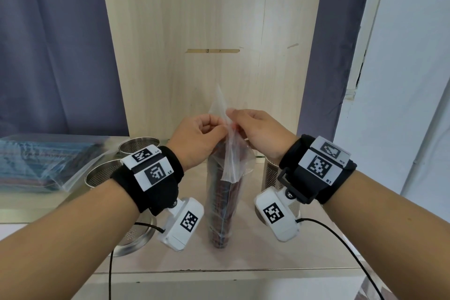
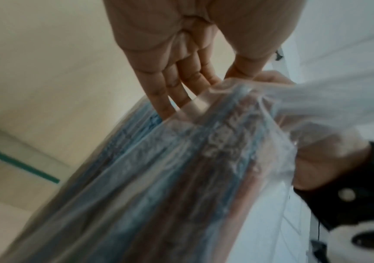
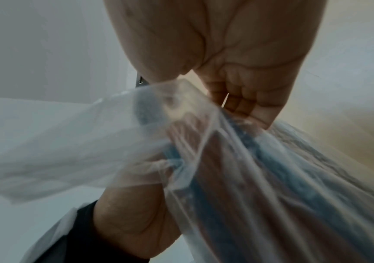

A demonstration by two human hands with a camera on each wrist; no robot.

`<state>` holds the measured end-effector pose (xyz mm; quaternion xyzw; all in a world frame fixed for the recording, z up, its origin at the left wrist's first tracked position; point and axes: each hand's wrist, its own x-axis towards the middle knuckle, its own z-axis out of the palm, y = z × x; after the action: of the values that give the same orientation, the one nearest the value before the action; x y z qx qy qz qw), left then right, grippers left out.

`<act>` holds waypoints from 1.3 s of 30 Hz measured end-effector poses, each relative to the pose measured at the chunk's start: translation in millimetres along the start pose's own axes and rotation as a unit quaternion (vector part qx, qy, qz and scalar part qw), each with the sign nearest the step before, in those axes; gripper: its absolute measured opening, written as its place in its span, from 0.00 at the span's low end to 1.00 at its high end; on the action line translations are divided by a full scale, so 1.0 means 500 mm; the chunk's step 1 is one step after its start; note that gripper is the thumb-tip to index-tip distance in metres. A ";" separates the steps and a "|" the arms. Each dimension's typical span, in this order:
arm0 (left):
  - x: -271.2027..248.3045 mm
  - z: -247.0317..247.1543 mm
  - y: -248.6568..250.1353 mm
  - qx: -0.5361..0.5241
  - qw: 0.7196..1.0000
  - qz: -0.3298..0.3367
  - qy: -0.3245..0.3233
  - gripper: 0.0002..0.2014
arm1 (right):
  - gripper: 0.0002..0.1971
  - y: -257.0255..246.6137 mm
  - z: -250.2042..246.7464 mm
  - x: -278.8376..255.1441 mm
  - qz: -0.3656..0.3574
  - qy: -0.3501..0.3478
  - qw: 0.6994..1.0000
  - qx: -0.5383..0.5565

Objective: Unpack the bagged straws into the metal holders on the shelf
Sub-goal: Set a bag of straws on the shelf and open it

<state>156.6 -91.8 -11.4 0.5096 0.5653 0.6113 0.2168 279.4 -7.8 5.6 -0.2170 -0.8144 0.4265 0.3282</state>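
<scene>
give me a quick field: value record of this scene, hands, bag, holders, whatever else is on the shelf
left hand: pinches the top of the straw bag
right hand: pinches the same top from the other side
straw bag: clear plastic, upright on the shelf, blue and reddish straws inside
bag mouth: whether it is open cannot be told
metal holders: two perforated ones at left, one at right
holder contents: no straws visible
spare bags: lying flat at far left

L hand | R hand | both raised, fingers curled, pinch grip
</scene>
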 end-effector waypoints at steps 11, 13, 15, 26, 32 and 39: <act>0.000 0.000 -0.009 0.051 0.998 0.031 0.031 0.11 | 0.14 0.004 0.002 -0.001 -0.008 0.019 0.999 0.045; 0.000 -0.003 -0.012 0.035 0.998 0.021 0.044 0.11 | 0.14 0.004 0.000 -0.002 0.002 0.036 0.997 0.071; 0.002 -0.007 -0.016 0.020 0.998 0.009 0.060 0.11 | 0.13 0.003 -0.001 -0.001 0.013 0.043 0.993 0.108; 0.007 -0.012 0.004 0.143 0.984 0.076 0.072 0.14 | 0.09 0.014 0.008 -0.003 -0.014 0.062 0.997 0.049; 0.011 -0.014 0.023 0.183 0.983 0.025 0.017 0.16 | 0.17 0.006 0.005 -0.012 0.018 -0.008 1.000 0.018; 0.010 -0.017 0.058 0.285 0.956 0.001 -0.063 0.08 | 0.31 -0.009 -0.004 -0.013 0.039 -0.084 0.994 -0.064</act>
<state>156.3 -99.4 18.3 0.5886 0.7005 0.3916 0.0974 285.2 -13.3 7.8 -0.2328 -0.8553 0.4031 0.2274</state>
